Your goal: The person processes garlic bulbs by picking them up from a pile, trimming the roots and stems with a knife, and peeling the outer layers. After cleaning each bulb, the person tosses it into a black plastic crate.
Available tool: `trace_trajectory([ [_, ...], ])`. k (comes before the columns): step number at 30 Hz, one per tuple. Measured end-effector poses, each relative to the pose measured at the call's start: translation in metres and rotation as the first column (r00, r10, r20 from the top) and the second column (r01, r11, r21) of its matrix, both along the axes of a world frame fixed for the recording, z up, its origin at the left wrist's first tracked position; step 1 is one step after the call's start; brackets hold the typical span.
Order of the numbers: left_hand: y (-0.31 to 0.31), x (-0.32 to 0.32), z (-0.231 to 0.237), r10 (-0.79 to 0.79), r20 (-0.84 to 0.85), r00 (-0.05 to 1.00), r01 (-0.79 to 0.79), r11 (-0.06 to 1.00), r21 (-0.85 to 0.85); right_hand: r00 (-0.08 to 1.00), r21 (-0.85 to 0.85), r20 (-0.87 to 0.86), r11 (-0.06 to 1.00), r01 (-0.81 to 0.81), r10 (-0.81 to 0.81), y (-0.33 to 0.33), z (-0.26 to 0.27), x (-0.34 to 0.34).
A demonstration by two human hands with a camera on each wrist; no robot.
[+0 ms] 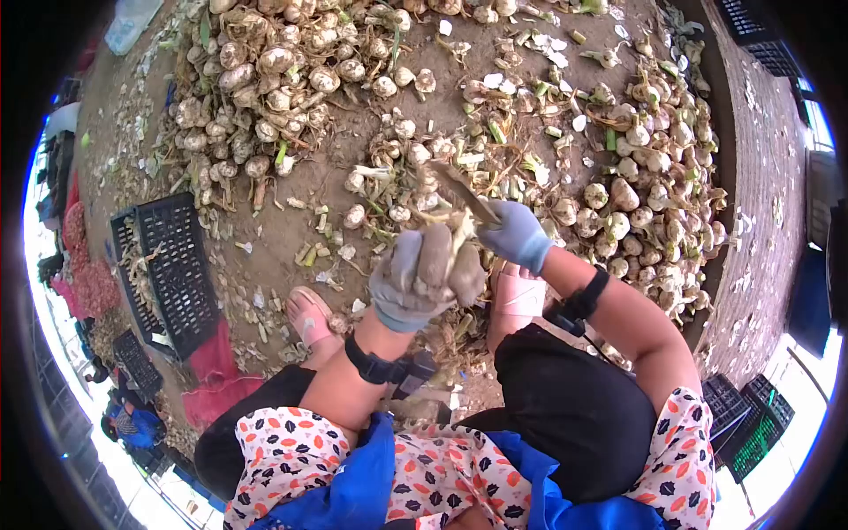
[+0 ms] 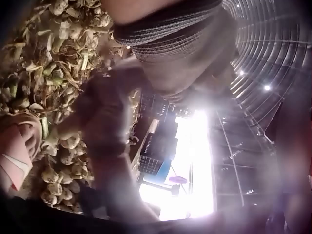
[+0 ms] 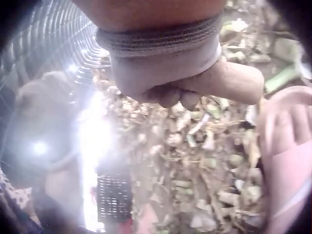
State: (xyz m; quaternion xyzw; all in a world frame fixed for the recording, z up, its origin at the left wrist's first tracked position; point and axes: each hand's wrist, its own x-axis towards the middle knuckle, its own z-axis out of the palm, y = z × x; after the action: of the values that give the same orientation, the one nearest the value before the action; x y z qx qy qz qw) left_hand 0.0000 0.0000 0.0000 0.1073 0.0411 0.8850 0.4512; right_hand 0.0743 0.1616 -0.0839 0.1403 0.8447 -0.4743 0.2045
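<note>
In the head view my gloved left hand [image 1: 420,276] has its fingers curled round garlic, whose pale stems [image 1: 461,237] show beside the fingers; the bulb is mostly hidden. My gloved right hand [image 1: 517,235], close on its right, grips a knife with a broad, dirty blade [image 1: 463,191] pointing up and left above the left hand. The left wrist view shows the left glove [image 2: 178,58] from behind, with the right hand [image 2: 107,114] dim beyond it. In the right wrist view the right glove [image 3: 165,70] has curled fingers; its blade cannot be made out.
A large garlic pile [image 1: 274,79] lies at the upper left, another [image 1: 654,177] at the right beside a board edge. Cut stems and peel litter the ground between them. A black crate [image 1: 177,274] stands at the left near red netting [image 1: 212,380]. Sandalled feet flank the hands.
</note>
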Motion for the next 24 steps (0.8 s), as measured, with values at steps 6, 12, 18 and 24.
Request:
trace_trajectory([
  [6, -0.054, -0.051, -0.042, 0.167, -0.159, 0.973, -0.211, 0.921, -0.327, 0.97, -0.103, 0.09, 0.966, 0.236, -0.227, 0.014, -0.019, 0.038],
  [12, 0.016, -0.035, 0.009, -0.257, -0.479, 0.839, -0.079, 0.814, -0.575, 0.878, -0.227, 0.422, 0.911, 0.344, -0.226, 0.007, -0.016, 0.038],
  [18, 0.035, -0.187, -0.041, -0.572, -0.423, 0.703, -0.595, -0.147, -0.79, 0.875, -0.31, 0.396, 0.856, 0.413, -0.279, 0.008, -0.03, 0.045],
  [24, 0.023, -0.272, -0.099, -0.766, -0.105, 0.634, -0.747, -0.572, -0.34, 0.878, -0.301, 0.409, 0.872, 0.387, -0.248, 0.015, -0.018, 0.037],
])
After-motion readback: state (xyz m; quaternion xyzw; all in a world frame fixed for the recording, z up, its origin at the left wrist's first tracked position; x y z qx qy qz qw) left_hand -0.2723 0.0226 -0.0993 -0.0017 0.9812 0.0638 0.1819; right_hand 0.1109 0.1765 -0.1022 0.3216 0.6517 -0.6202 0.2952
